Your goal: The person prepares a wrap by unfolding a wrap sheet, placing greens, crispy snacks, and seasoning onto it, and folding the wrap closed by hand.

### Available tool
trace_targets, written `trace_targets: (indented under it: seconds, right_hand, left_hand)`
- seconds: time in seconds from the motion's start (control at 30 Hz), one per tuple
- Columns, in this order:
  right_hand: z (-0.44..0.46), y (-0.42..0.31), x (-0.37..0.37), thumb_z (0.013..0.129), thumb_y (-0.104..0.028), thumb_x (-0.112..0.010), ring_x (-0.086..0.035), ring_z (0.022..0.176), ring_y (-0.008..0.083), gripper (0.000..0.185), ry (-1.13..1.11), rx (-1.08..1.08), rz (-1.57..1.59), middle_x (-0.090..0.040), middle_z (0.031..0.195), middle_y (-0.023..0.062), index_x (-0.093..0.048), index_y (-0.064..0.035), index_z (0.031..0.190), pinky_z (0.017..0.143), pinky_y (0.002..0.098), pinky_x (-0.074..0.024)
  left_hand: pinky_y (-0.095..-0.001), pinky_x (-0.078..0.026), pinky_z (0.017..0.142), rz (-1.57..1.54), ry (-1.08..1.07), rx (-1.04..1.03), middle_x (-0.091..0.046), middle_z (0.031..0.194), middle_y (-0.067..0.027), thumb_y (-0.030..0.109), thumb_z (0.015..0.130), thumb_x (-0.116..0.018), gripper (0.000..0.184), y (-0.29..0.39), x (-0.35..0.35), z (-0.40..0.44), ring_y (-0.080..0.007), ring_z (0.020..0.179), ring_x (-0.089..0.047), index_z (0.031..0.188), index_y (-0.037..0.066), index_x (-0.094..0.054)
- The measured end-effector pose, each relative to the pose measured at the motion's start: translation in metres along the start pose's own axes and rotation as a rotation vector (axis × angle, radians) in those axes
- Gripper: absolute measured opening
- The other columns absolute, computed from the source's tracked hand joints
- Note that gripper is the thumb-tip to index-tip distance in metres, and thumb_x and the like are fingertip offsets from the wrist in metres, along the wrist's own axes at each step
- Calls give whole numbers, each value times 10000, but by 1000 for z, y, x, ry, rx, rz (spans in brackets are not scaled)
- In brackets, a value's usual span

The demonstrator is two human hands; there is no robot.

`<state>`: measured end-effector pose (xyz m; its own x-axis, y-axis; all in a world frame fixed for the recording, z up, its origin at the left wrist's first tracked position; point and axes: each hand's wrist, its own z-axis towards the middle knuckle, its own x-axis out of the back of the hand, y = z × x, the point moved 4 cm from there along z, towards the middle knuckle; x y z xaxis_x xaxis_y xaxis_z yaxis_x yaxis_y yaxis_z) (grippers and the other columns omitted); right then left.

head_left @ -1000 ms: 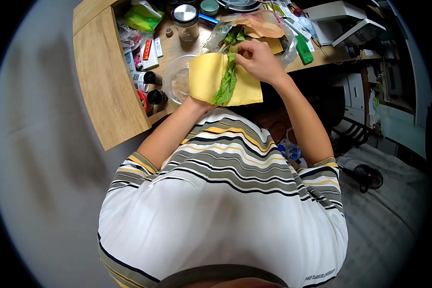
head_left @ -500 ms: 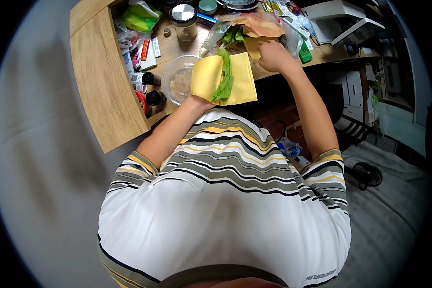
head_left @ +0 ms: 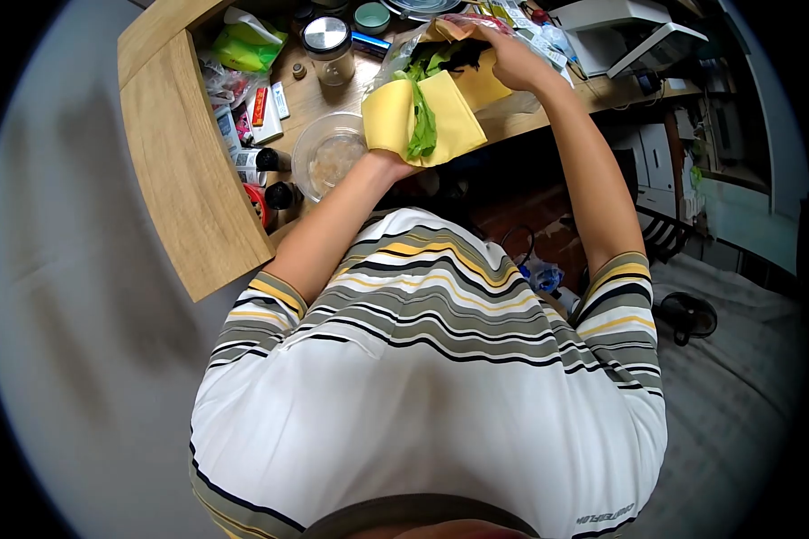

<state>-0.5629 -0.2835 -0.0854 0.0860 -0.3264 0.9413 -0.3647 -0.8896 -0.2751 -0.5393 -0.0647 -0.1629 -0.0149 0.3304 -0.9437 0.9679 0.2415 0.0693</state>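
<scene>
A pale wood-grained worktop [head_left: 310, 104] carries a crowd of things. Near its front edge sits a clear plastic bowl [head_left: 313, 172], with two black-topped containers [head_left: 268, 160] just left of it. Farther back stand a silver-lidded jar [head_left: 329, 56] and a green bowl [head_left: 371, 18]; a clear plastic bag [head_left: 523, 102] lies to their right.

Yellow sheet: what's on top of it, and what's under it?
A green leaf lies on the yellow sheet, and the left hand is underneath. The sheet hides most of that hand.
</scene>
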Motion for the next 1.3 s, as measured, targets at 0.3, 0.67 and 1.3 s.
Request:
trace_targets:
  seconds: [0.3, 0.67, 1.3]
  right_hand:
    - [-24, -3, -6, 756, 61, -459, -480, 1194, 413, 493, 151, -99, 181, -542, 1235, 259, -463, -19, 1243, 978, 444, -415]
    - [-17, 16, -28, 779, -68, -506, -547, 1110, 406, 510, 117, -261, 78, -602, 1143, 257, -498, -44, 1289, 949, 446, -443]
    - [37, 42, -43, 794, -164, -596, -608, 1027, 354, 463, 113, -199, -115, -642, 1134, 126, -544, -231, 1249, 879, 437, -488]
  left_hand:
    - [-429, -507, 908, 57, 32, -42, -632, 1149, -54, 404, 944, -517, 396, -33, 7, 32, -230, 1021, -621, 1200, 107, -575]
    - [-374, -527, 845, -21, 214, -52, -656, 1069, -25, 457, 945, -502, 390, -55, 35, 84, -196, 936, -632, 1110, 119, -607]
    - [-428, -509, 900, -20, 246, -207, -638, 1152, -53, 422, 946, -512, 394, -47, 52, 75, -234, 1010, -626, 1167, 107, -593]
